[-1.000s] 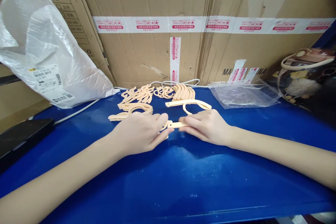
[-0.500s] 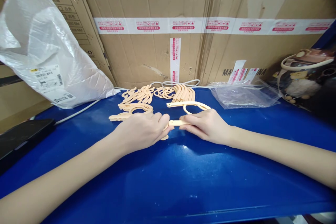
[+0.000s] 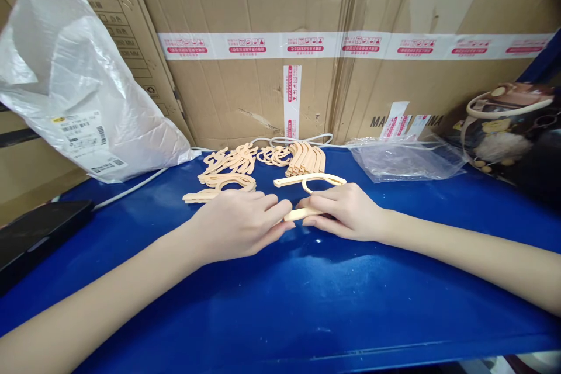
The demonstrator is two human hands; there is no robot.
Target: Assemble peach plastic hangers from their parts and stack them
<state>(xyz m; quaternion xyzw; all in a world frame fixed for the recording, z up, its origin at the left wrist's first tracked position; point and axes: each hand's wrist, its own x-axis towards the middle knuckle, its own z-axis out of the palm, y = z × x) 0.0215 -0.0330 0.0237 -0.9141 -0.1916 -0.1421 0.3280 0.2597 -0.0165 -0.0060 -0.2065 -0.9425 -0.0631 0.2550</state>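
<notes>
In front of me, my left hand [image 3: 243, 222] is closed, its thumb and forefinger pinching at the end of a beige hanger arm [image 3: 300, 213]. From the other side my right hand [image 3: 346, 210] grips the same arm between thumb and fingers. My fingers cover the joint end and anything else inside the left hand. Just beyond the right hand is another beige hanger piece [image 3: 291, 180], long and curving into a loop; whether the hand touches it I cannot tell. Past the left hand lie stacked hanger pieces [image 3: 205, 179], partly hidden by it.
Farther back on the blue table [image 3: 280, 304] are loose hanger hooks [image 3: 236, 156] and a row of curved hanger arms [image 3: 307, 158]. A clear plastic bag [image 3: 403, 160], white parcel bag [image 3: 87, 87], black device [image 3: 39, 234], white cable [image 3: 131, 187] and dark jug-like container [image 3: 499, 134] surround them. Cardboard boxes [image 3: 245, 87] stand behind.
The held hanger arm has tilted, its left end now lower. My left hand has shifted slightly right, and a rounded beige end below it is now out of sight.
</notes>
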